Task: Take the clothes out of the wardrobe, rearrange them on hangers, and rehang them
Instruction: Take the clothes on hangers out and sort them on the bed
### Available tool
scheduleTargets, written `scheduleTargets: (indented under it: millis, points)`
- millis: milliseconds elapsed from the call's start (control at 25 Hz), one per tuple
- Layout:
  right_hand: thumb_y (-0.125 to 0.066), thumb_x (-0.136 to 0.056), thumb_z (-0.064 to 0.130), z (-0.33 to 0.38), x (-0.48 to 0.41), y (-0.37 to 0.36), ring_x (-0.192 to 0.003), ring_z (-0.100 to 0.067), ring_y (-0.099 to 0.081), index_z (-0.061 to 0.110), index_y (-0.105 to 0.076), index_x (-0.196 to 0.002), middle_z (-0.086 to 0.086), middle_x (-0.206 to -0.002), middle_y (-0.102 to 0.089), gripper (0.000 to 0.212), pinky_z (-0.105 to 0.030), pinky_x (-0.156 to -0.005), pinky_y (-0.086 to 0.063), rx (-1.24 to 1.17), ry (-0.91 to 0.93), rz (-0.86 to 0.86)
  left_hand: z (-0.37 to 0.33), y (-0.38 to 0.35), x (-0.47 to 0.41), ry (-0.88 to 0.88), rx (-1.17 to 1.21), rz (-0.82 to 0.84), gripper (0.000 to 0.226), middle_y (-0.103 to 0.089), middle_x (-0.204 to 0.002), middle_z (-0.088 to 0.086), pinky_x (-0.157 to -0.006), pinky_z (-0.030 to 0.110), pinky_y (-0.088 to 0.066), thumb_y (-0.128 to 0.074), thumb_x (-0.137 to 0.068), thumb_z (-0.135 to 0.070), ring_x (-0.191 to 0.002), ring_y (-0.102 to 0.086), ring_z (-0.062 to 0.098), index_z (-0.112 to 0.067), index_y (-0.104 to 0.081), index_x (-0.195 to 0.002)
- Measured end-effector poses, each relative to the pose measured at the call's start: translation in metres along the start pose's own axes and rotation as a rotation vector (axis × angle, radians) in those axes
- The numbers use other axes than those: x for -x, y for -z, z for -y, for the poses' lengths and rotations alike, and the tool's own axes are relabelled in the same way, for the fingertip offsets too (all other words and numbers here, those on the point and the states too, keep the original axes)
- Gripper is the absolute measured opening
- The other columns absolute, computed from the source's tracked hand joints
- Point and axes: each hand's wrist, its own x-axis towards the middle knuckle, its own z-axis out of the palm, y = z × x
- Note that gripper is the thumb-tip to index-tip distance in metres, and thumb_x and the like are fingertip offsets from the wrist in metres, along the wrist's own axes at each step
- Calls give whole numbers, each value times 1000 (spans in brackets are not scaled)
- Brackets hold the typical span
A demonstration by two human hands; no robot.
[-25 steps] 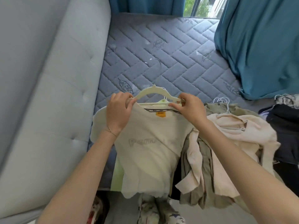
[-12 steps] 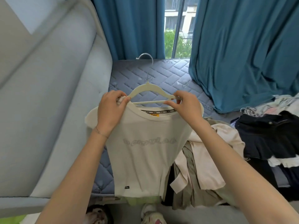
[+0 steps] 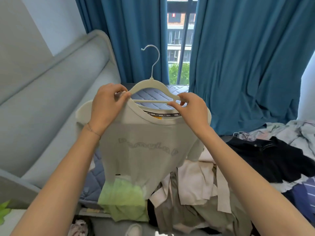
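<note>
Hanger [image 3: 150, 81] ends hidden inside T-shirt [image 3: 144, 133]; chest lettering [image 3: 148, 147] unreadable

Bright daylight through window [image 3: 179, 48] gap, soft shadows, slight blur (wide-angle bending at edges).

Matt cream hanger [image 3: 150, 86] with shiny metal hook, soft cloth T-shirt [image 3: 144, 150], quilted mattress [image 3: 151, 97].

Bed: quilted blue-grey mattress [image 3: 98, 169], padded grey headboard [image 3: 51, 103] along its left side. On the mattress, right part: heap of cream and olive garments [image 3: 196, 186], dark navy garment [image 3: 272, 157] beside it, pale patterned clothes [image 3: 296, 132] behind. Green garment [image 3: 122, 201] at the near edge.
</note>
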Motion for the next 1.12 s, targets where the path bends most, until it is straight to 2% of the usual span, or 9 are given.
scheduleTargets:
  millis: [240,360,440,600,720,880,1000,1120]
  points:
    - [-68,-76,60,-27,8,86,-70,-9,-53,32,-73,-90,13,-70,-60,31,-38,-74,-47,58,43,-105,-79,-26,2,22,54,28,16,-65,-84,-1,-74,32,-42,-62,-91,-30,-82,-55,16,-17,-69,-88]
    - [-70,-75,59,-43,6,116,-75,-9,-59,32,-74,-96,13,-78,-67,34,-40,-78,-48,92,33,-137,-96,-51,-5,26,85,68,16,-67,-86,-5,-72,28,-39,-61,-92,-31,-83,-55,13,-19,-69,-87]
    - [-74,-72,56,-53,5,129,-76,-8,-62,29,-73,-96,12,-80,-69,36,-40,-79,-50,117,19,-143,-99,-72,-11,59,136,129,17,-65,-80,-8,-68,28,-38,-61,-93,-32,-75,-54,7,-19,-68,-84]
    - [-77,-71,53,-76,9,141,-72,-8,-63,27,-72,-92,11,-75,-69,34,-38,-72,-51,250,-12,-131,-99,-125,-13,138,247,288,19,-54,-63,-12,-57,14,-33,-62,-94,-26,-57,-48,-7,-17,-65,-77]
    - [-74,-72,57,-103,12,145,-71,-7,-62,30,-72,-90,11,-75,-68,33,-33,-68,-50,324,-72,-98,-101,-161,-13,136,293,355,17,-54,-63,-13,-56,11,-33,-62,-94,-22,-58,-49,-10,-15,-67,-79]
    - [-75,-71,57,-148,0,139,-75,-9,-62,29,-72,-91,10,-77,-68,34,-33,-68,-50,346,-179,-19,-97,-214,-21,139,309,401,17,-60,-69,-4,-57,12,-34,-62,-93,-23,-60,-50,-9,-13,-68,-80]
    - [-76,-70,55,-202,-6,115,-77,-13,-63,28,-71,-88,8,-77,-69,32,-34,-68,-49,335,-285,79,-79,-272,-17,227,337,492,24,-61,-70,0,-58,25,-33,-63,-91,-30,-55,-47,-4,-10,-69,-79]
    - [-75,-73,52,-262,-5,82,-83,-16,-64,28,-71,-91,7,-83,-71,31,-35,-73,-49,318,-369,189,-60,-331,-1,311,308,561,23,-63,-72,0,-61,29,-34,-64,-91,-32,-61,-49,1,-14,-68,-77]
